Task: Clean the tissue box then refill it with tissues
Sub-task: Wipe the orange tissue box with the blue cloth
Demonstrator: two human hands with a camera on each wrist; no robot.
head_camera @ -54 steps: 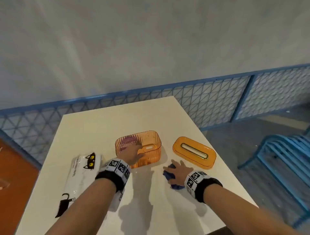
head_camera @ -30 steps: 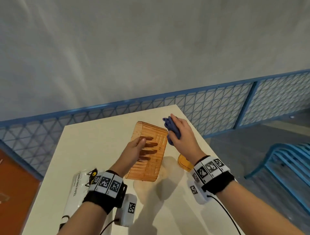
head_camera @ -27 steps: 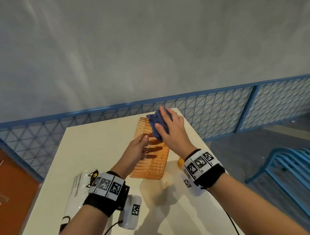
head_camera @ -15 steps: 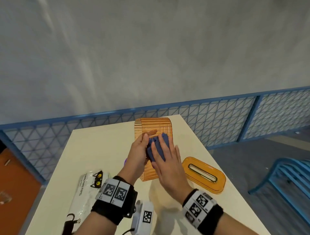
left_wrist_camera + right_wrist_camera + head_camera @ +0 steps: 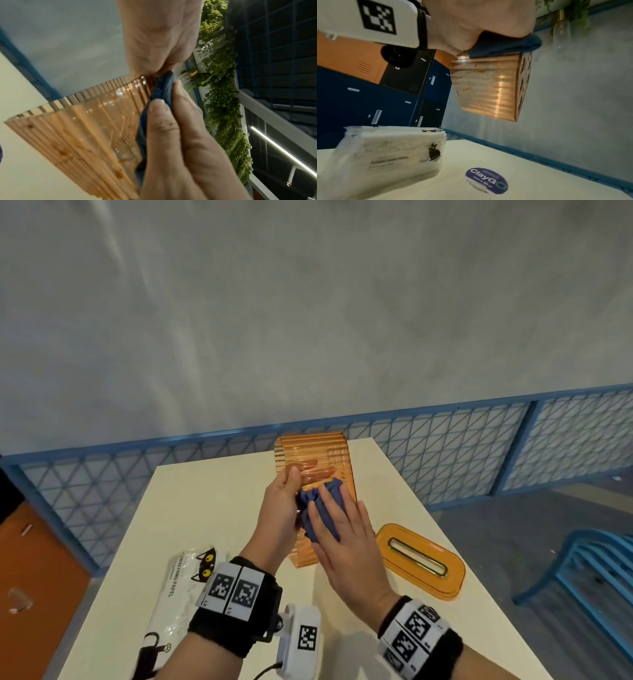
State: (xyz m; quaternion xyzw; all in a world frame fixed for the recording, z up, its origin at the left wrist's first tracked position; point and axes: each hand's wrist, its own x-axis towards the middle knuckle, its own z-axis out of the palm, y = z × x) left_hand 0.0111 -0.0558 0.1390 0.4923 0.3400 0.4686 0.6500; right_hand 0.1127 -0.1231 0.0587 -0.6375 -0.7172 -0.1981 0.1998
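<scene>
From the head view, the left hand [image 5: 279, 508] holds the ribbed orange tissue box [image 5: 313, 460] up off the cream tabletop [image 5: 212, 501], thumb on the near face and fingers showing through the clear wall from behind. The right hand [image 5: 342, 539] lies flat, fingers straight, pressing a blue cloth [image 5: 320, 508] against the box's near face. The orange lid [image 5: 419, 559] with its slot lies on the tabletop to the right, apart from the box. A white tissue pack [image 5: 178, 590] printed with a black cat lies at the left, partly under the left wrist.

The left wrist view shows the box [image 5: 82, 129] close up — ribbed wall, small orange specks on it — with the cloth [image 5: 163, 86] squeezed between it and the right hand's fingers [image 5: 159, 121].

From the right wrist view, the box [image 5: 491, 88] hangs in the air above the tabletop [image 5: 530, 162], the cloth [image 5: 505, 46] pressed on its upper side. The tissue pack [image 5: 390, 152] lies below — beside a round purple sticker [image 5: 486, 180].
</scene>
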